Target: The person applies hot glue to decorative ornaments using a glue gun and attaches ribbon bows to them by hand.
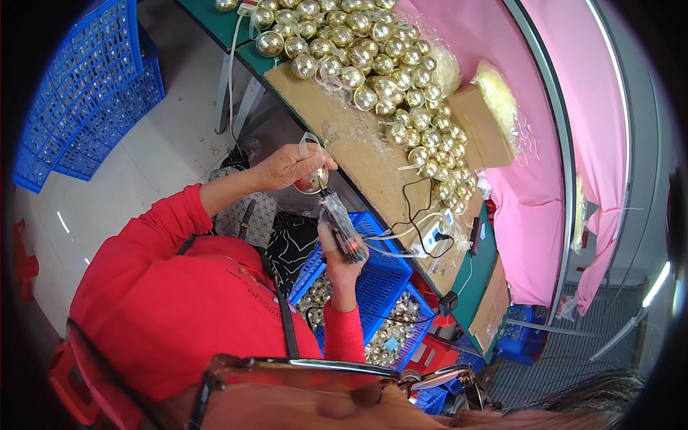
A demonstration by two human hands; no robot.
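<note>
My left hand (295,166) is closed on a shiny gold ball ornament (308,185), with a whitish ribbon loop (309,142) standing up by the fingers. My right hand (344,264) grips a dark hand tool wrapped in clear plastic, which looks like a glue gun (340,223). Its narrow tip points at the ball and is at or very near its surface; contact cannot be made out. A small orange glow shows on the tool's body. Both hands are in front of the table's edge, above my lap and the blue crates.
Many gold ball ornaments (380,64) are heaped on the cardboard-covered table (315,93). A power strip (433,235) with tangled cords lies by the edge. Blue crates (383,287) of balls stand below, and stacked blue crates (86,86) at the left. Pink cloth (530,236) hangs behind.
</note>
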